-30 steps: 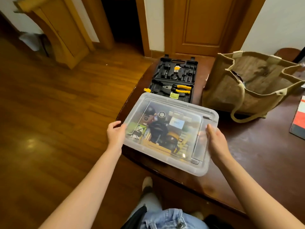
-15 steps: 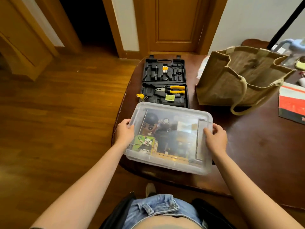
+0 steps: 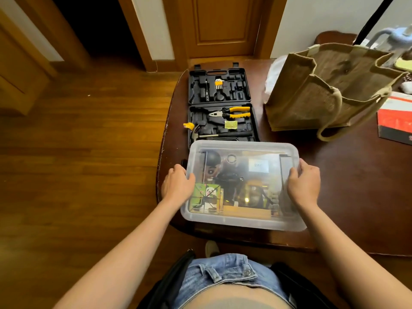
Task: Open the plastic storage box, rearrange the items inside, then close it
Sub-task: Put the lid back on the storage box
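A clear plastic box [image 3: 243, 184] is sitting on the near left part of a dark brown table [image 3: 347, 197], close to the near edge. Its see-through lid [image 3: 245, 152] is lying on top of it. The left hand [image 3: 178, 186] is holding the left end of the box, with its fingers curling over the edge of the lid. The right hand [image 3: 304, 184] is holding the right end the same way, with its thumb lying on the lid and its fingers bending round the side.

Inside the box, things are showing through the lid: a green panda picture block [image 3: 206, 197] at the near left and a toy figure with a black helmet [image 3: 213, 163] just behind it. The rest is too blurry to tell.

Just past the box, an open black tool case [image 3: 220, 103] is lying flat with yellow pliers [image 3: 234, 112] and a hammer [image 3: 214, 135] in it. A brown cloth bag [image 3: 323, 90] is standing to the far right. A red and white book [image 3: 395, 118] is lying at the right edge.
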### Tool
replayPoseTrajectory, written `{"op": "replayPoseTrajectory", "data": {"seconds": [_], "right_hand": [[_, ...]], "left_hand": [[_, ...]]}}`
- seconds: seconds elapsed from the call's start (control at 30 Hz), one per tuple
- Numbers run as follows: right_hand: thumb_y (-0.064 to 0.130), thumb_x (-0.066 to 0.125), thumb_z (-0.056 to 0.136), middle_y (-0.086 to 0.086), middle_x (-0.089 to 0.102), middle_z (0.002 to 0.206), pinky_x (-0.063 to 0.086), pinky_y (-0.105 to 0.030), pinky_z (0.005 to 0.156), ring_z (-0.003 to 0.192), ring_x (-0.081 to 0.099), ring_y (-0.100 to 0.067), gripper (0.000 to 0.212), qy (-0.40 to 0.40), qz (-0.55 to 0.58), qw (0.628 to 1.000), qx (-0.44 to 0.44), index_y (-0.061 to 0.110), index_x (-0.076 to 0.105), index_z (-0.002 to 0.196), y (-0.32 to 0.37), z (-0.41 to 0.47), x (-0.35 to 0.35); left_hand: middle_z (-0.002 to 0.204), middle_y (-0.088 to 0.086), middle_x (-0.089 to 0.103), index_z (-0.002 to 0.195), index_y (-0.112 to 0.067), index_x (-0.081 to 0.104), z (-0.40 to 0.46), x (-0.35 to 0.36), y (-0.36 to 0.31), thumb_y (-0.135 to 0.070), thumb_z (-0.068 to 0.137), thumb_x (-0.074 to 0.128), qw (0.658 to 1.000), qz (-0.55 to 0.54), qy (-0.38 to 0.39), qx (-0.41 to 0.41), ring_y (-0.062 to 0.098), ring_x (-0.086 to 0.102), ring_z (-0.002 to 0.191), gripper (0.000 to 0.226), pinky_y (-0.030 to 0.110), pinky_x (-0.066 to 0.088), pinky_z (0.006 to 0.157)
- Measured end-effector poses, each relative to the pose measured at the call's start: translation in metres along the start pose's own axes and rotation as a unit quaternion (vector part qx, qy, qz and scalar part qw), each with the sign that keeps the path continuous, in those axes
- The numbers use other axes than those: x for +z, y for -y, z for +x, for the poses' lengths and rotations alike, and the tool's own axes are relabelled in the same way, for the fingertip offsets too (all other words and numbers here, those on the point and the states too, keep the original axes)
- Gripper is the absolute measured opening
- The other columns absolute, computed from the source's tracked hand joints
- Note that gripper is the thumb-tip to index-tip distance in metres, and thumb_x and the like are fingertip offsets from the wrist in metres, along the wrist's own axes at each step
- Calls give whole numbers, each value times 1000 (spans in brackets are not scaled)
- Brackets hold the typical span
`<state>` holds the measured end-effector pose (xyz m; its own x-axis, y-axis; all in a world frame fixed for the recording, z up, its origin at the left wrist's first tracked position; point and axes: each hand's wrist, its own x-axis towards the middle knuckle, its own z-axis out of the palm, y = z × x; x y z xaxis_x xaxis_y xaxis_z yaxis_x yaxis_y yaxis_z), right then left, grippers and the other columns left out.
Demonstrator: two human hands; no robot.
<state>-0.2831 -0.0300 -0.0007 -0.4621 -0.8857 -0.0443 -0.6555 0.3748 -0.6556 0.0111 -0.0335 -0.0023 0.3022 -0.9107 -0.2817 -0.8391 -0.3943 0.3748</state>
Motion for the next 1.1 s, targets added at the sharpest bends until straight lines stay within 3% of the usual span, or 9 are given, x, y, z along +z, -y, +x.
{"op": "replayPoseTrajectory", "data": {"seconds": [0.1,0.2,0.27,0.37,0.47,0.7,0.87,0.97,1.1], "right_hand": [[15,45,93,-20,52,120,35,-41,97,116,39,-38,29,14,-56,998,18,11,59,118,-4,3,1],[16,48,94,-15,41,139,30,-49,106,128,31,-36,43,32,-49,998,31,16,46,137,-7,9,3],[16,48,95,-9,30,150,25,-46,111,137,24,-31,51,36,-65,997,-27,18,36,144,-5,12,6],[22,40,99,-6,19,156,19,-41,116,143,18,-25,49,77,-103,983,-129,15,30,147,-8,16,15],[29,31,101,-2,12,158,21,-39,114,144,16,-21,50,90,-114,979,-142,17,24,149,-16,21,21],[32,27,101,3,8,159,24,-35,113,144,15,-16,51,102,-119,976,-155,20,22,150,-20,36,26],[22,38,100,-2,13,158,12,-29,114,145,13,-17,52,120,-36,981,-148,17,23,149,-19,37,17],[24,40,99,-5,20,157,14,-34,115,144,16,-19,55,61,-31,991,-114,15,21,150,-29,11,10],[30,42,98,-8,20,156,22,-43,115,143,19,-25,60,40,-94,990,-100,11,20,150,-37,-13,8]], "left_hand": [[135,11,41,133,-16,39,6,4,-2,-29,96,46,999,-32,17,10,27,45,119,40,39,40,93],[149,7,24,145,-20,27,11,7,-8,-14,93,44,996,-38,-4,76,26,29,133,55,40,32,104],[157,1,12,150,-22,20,17,8,-14,-8,91,41,991,-23,-18,131,22,13,143,64,42,20,113],[161,-5,0,152,-24,12,28,15,-21,-22,99,33,979,29,-9,201,12,-4,147,57,41,1,117],[160,-7,-4,153,-24,6,31,26,-19,-38,102,22,972,64,-14,224,9,-11,146,55,40,-3,117],[160,-6,-4,153,-23,6,35,33,-21,-40,102,22,976,53,-18,209,10,-11,146,56,36,5,117],[160,-7,-8,152,-28,4,29,28,-17,-38,102,30,982,-8,19,189,12,-8,147,58,41,6,118],[160,-6,-9,152,-33,2,7,34,-2,-39,101,32,990,-36,-6,138,17,-3,147,59,43,6,117],[160,-1,0,152,-25,9,-8,40,7,-37,100,36,991,-84,-50,91,20,7,146,61,43,15,115]]}}
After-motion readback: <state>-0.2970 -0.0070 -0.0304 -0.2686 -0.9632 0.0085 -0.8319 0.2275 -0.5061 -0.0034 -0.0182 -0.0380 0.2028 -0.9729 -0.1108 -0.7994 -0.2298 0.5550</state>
